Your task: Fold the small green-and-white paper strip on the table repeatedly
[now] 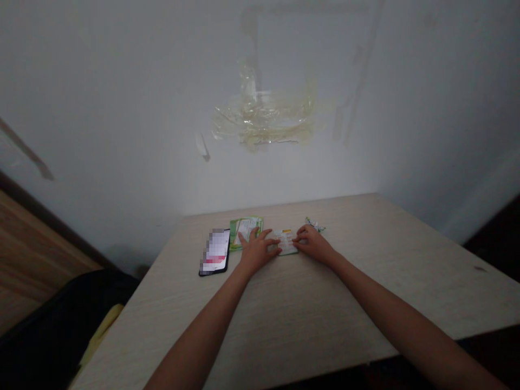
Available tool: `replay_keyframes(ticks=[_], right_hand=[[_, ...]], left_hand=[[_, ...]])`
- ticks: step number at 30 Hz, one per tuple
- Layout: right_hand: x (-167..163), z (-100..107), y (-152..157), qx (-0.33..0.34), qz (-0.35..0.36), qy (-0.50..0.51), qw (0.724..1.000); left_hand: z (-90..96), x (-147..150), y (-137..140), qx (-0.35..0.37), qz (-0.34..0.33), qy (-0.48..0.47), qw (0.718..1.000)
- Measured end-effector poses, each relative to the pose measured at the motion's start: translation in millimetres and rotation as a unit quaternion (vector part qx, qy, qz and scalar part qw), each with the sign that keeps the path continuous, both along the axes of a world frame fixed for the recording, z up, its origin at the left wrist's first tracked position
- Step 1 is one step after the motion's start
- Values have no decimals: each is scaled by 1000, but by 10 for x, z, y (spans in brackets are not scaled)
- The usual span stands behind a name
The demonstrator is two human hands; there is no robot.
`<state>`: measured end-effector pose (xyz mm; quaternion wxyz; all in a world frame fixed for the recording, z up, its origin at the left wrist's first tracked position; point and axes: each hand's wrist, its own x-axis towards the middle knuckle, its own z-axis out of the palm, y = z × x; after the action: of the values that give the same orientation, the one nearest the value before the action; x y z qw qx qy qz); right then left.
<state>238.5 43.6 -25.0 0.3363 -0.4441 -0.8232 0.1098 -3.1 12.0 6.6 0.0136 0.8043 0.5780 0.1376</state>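
Observation:
A small white-and-green printed packet or card (286, 242), with a red-and-yellow mark near its top, lies on the table between my hands. My left hand (257, 250) is open, its fingers spread, with thumb and forefinger at the packet's left edge. The other fingers of that hand reach over a larger green-and-white printed packet (246, 226). On the opposite side my right hand (314, 245) has its fingers drawn together and pinches the right edge of the small packet. Just behind the right hand sits a crumpled white-and-green scrap (316, 224).
A phone (215, 252) with a lit, blurred screen lies left of the green packet. The pale wood-grain table (309, 309) meets a wall (162, 108) with old tape (272, 119) on it. Dark cloth (69, 314) lies beyond the left edge.

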Motion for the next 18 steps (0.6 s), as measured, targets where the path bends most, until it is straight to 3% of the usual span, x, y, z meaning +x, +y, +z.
replay_keyframes(ticks=[18], right_hand=[[-7,18,-36,-18,-17,3,1000]], left_hand=[[-8,118,-72,51,-36,-4,998]])
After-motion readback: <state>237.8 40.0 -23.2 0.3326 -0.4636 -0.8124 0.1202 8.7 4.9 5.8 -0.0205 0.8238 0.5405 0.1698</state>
